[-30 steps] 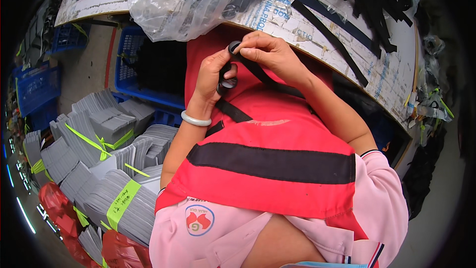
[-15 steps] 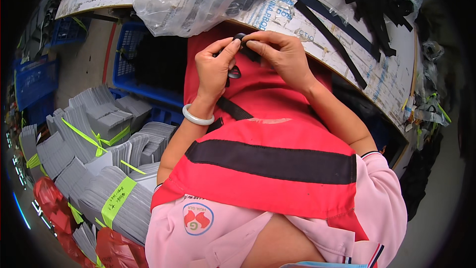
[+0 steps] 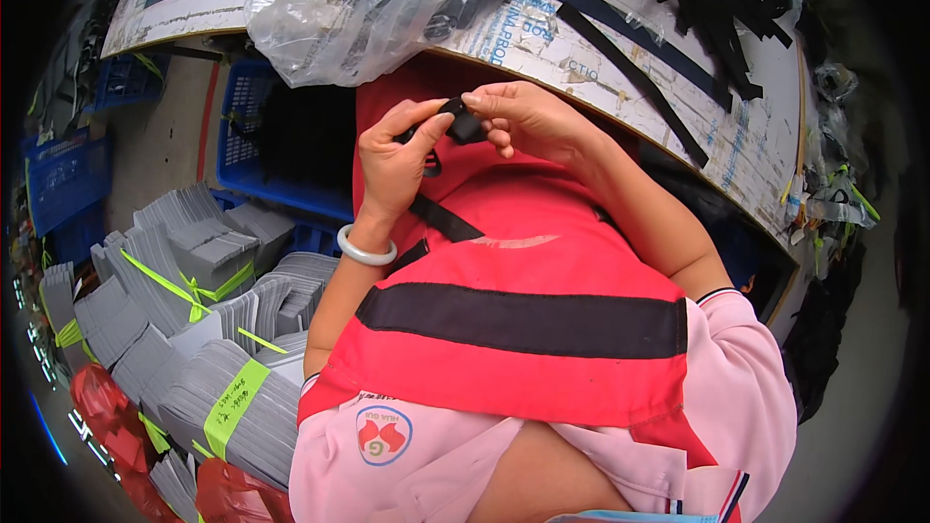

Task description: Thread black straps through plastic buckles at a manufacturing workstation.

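Above the lap, my left hand [image 3: 389, 163] pinches a small black plastic buckle [image 3: 452, 107] between thumb and fingers. A black webbing strap [image 3: 468, 129] runs from the buckle and hangs between the two hands. My right hand [image 3: 523, 114] closes its thumb and forefinger at the buckle's upper edge, its other fingers curled beside the strap. Another dark loop [image 3: 432, 167] shows below my left hand. The exact shape of the buckle is partly hidden by the fingers.
A worn table [image 3: 542, 48] ahead carries a clear plastic bag [image 3: 339, 19] of black parts and black straps [image 3: 639, 77]. To the left are a blue crate [image 3: 232, 150] with black material and bundled grey sheets [image 3: 208, 387]. A red apron [image 3: 523, 213] covers my lap.
Both hands have moved slightly left and nearer to me with the buckle. My right hand has turned, its fingers now curled beside the strap, which shows more.
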The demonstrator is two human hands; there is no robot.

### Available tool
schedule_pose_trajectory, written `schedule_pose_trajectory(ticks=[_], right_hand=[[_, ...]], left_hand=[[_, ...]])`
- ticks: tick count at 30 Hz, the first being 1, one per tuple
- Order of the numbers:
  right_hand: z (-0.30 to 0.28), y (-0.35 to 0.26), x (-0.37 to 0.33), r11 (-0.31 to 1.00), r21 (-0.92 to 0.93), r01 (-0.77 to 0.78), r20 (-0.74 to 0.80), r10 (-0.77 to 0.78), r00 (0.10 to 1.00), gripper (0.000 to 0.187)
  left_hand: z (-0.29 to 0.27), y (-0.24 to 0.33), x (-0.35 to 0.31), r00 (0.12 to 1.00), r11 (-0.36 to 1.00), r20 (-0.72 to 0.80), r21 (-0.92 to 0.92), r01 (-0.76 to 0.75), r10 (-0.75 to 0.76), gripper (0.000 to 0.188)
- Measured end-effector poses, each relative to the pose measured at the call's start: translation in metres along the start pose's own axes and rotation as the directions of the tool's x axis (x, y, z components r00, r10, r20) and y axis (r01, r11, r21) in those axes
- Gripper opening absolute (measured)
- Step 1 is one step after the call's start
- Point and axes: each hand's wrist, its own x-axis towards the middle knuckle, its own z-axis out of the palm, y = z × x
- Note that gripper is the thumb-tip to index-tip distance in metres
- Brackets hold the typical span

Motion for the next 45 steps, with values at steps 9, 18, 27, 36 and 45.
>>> schedule_pose_trajectory(ticks=[9, 18, 27, 36, 45], right_hand=[[0.014, 0.005, 0.008, 0.997, 0.006, -0.077, 0.175, 0.075, 0.982, 0.022], [0.011, -0.016, -0.001, 0.93, -0.352, 0.106, -0.001, -0.113, 0.994, 0.02], [-0.096, -0.054, -0.017, -0.053, -0.936, -0.349, -0.071, -0.94, 0.334, 0.028], [0.028, -0.02, -0.027, 0.845, -0.506, 0.176, -0.162, -0.293, 0.942, 0.025], [0.034, 0.01, -0.003, 0.997, -0.05, -0.051, 0.101, 0.056, 0.993, 0.018]], left_hand=[[-0.018, 0.021, -0.018, 0.997, 0.999, 0.068, 0.03, -0.025, 0.023, 0.012], [-0.028, 0.032, -0.024, 0.976, 0.979, 0.134, -0.089, 0.185, -0.173, 0.011], [-0.175, 0.036, -0.039, 0.738, 0.999, -0.674, -0.028, 0.018, -0.032, 0.027], [-0.02, 0.013, 0.005, 0.96, 0.7, -0.063, -0.698, 0.152, -0.271, 0.02], [0.021, 0.021, 0.021, 0.976, 0.853, -0.18, -0.522, 0.013, -0.125, 0.018]])
